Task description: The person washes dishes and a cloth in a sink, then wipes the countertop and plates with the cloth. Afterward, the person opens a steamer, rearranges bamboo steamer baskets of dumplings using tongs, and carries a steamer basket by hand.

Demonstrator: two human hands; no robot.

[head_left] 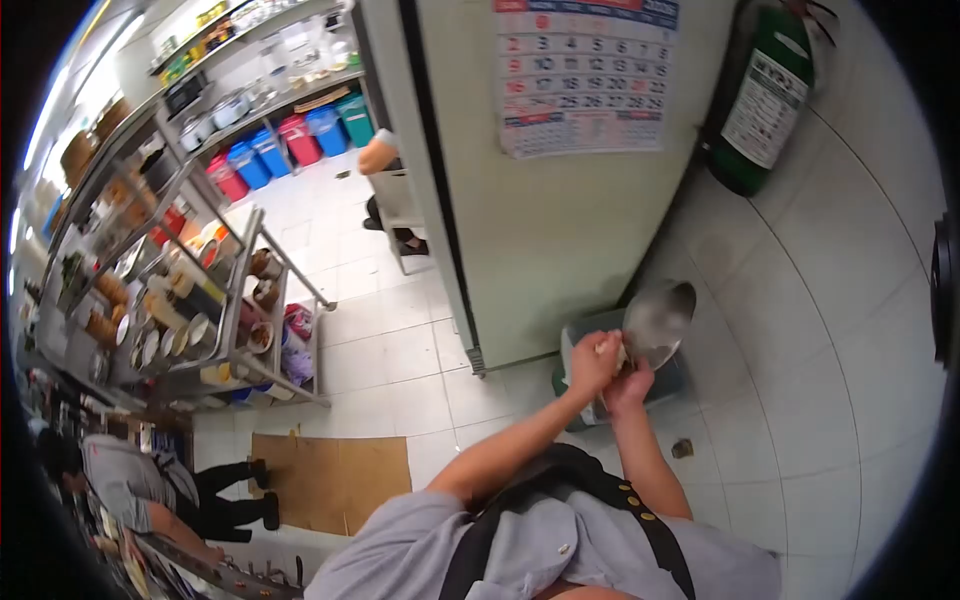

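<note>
Bowl (660, 314) was already tilted over bin (668, 383), held by right hand (628, 388) beside left hand (595, 364); couldn't tell left's grip or what remained.

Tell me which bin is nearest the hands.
The grey-green rectangular bin beside the tall pale-green cabinet; the red, blue and green plastic bins stand in a distant row.

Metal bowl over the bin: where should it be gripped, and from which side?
Probably by the near edge of the metal bowl, coming from the wearer's side, where the right hand appears to meet it. The bowl looks round, with no clear handle visible, and the pale cabinet beyond seems to leave less room there.
</note>
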